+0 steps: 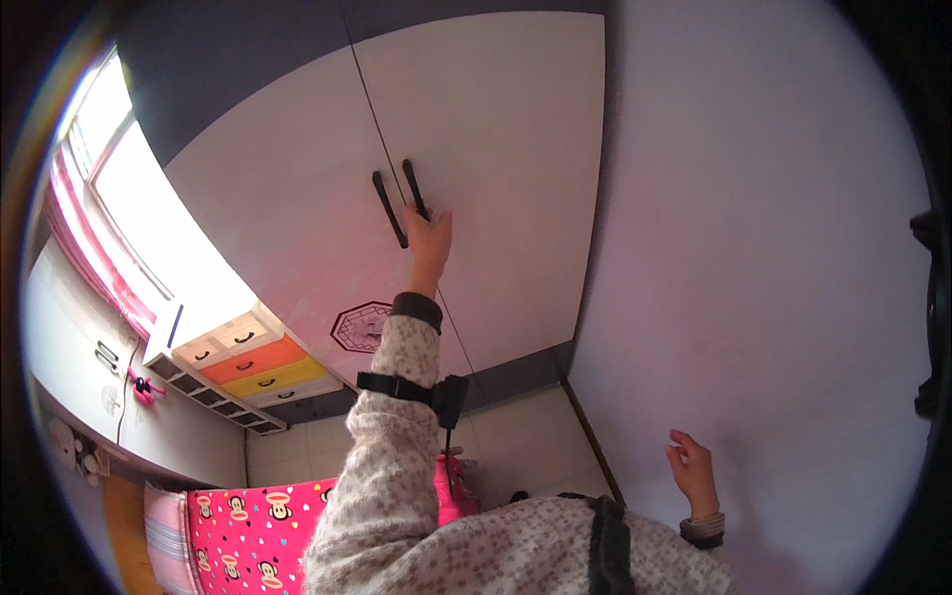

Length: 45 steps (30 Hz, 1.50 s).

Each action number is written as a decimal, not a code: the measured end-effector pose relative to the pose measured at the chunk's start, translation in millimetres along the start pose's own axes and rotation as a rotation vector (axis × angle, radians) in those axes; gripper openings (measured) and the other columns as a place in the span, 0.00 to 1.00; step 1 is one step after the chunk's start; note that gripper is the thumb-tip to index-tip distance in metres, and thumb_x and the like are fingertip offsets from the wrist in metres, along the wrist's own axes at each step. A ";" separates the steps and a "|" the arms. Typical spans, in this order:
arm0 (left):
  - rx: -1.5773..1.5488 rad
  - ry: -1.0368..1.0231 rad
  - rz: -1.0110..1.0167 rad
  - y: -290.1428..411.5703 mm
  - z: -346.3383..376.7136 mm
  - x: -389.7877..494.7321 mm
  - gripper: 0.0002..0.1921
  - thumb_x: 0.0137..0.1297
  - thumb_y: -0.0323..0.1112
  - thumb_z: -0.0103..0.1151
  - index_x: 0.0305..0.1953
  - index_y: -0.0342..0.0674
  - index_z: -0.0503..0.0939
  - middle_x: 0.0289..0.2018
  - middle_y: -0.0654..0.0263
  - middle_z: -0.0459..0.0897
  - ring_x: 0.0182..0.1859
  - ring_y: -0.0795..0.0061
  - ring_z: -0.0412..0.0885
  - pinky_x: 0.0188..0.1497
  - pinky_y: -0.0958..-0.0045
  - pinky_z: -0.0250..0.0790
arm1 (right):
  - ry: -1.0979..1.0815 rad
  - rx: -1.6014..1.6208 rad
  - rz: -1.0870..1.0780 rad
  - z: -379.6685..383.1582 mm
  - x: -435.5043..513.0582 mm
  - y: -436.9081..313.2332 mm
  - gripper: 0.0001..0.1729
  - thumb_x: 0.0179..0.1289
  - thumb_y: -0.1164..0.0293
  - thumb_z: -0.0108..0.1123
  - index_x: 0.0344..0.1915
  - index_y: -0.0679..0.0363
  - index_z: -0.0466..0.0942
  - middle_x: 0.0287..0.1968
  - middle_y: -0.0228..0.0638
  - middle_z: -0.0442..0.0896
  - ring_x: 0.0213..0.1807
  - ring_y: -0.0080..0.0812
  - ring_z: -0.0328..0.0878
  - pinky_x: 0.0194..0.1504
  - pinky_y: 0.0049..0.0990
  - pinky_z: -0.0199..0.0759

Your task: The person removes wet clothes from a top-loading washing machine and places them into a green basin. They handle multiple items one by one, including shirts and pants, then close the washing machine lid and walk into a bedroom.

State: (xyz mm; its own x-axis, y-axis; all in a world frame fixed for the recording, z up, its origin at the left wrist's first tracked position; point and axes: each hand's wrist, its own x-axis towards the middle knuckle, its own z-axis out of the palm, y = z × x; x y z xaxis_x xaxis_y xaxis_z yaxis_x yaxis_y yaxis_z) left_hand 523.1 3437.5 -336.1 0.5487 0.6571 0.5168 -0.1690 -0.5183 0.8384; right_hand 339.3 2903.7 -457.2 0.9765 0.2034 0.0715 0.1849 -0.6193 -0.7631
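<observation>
My left hand (429, 242) is raised to the wardrobe's double doors, its fingers around the lower end of the right-hand black bar handle (413, 182). Just left of it is the matching left-hand handle (390, 210), which I am not holding. The two pale wardrobe doors (513, 149) stand closed, with a thin seam between them. Below the handles, my forearm partly covers an octagonal printed motif (362, 327). My right hand (692, 472) hangs low at the right beside the pale wall, holding nothing, its fingers loosely curled and apart.
A small drawer chest (256, 364) with orange and yellow fronts stands left of the wardrobe under a bright window (160, 208). A bed with a pink monkey-print cover (253, 532) lies at the lower left. The plain wall (744, 260) borders the right side; tiled floor (520, 439) shows below.
</observation>
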 end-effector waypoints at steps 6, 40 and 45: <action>-0.038 -0.121 -0.031 29.7 -21.0 -57.1 0.25 0.56 0.32 0.63 0.52 0.32 0.64 0.40 0.59 0.73 0.45 0.67 0.73 0.48 0.67 0.67 | -0.155 0.035 -0.095 23.5 30.3 -23.9 0.22 0.63 0.66 0.59 0.53 0.67 0.74 0.48 0.47 0.82 0.44 0.37 0.82 0.45 0.32 0.74; 0.111 0.035 -0.137 4.9 -56.2 24.1 0.31 0.54 0.38 0.66 0.55 0.30 0.64 0.42 0.54 0.72 0.41 0.66 0.73 0.40 0.66 0.68 | -0.189 0.043 -0.141 32.4 66.7 14.0 0.31 0.64 0.64 0.60 0.63 0.63 0.63 0.57 0.48 0.75 0.44 0.34 0.82 0.35 0.26 0.76; 0.024 0.066 -0.144 5.5 -52.9 10.9 0.20 0.55 0.33 0.64 0.45 0.34 0.67 0.31 0.62 0.73 0.29 0.73 0.73 0.27 0.72 0.68 | -0.243 0.092 -0.163 28.1 54.5 16.1 0.33 0.63 0.67 0.60 0.65 0.63 0.61 0.60 0.48 0.72 0.45 0.33 0.81 0.36 0.26 0.77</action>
State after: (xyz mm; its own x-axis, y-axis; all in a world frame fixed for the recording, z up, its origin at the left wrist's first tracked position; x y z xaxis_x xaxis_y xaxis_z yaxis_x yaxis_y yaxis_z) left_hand 484.8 3470.8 -316.7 0.5105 0.7601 0.4021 -0.0720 -0.4283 0.9008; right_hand 392.4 2926.0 -483.6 0.8774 0.4772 0.0504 0.3155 -0.4946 -0.8098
